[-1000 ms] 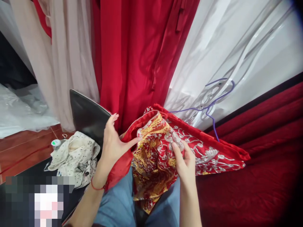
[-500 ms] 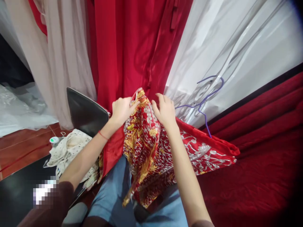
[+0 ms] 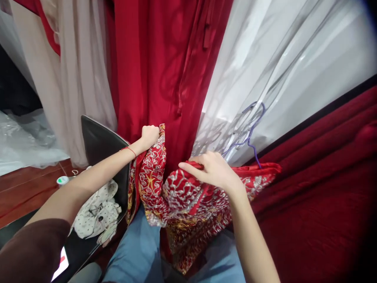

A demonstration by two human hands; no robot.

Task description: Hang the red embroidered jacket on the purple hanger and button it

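- The lower end of the thin purple wire hanger (image 3: pixel 250 139) is hidden at the red garment with silver and gold embroidery (image 3: pixel 182 192); its hook shows at two o'clock from the garment.
- The left forearm covers part of the cream dotted cloth (image 3: pixel 98 218), at eight o'clock on the black chair (image 3: pixel 103 143); a white piece (image 3: pixel 61 265) below it is half hidden by the brown sleeve (image 3: pixel 35 249), too little showing to name.
- Half a second ago both hands were close together at the garment's upper part; now they are well apart, with the cloth sagging between them.
- The left hand (image 3: pixel 150 134), at eleven o'clock on the garment, is closed in a fist around its raised edge, fingertips out of sight.
- The right hand (image 3: pixel 210 171), at one o'clock, is partly open, thumb held away, fingers curved over a red fold; how firmly it grips, I cannot tell.
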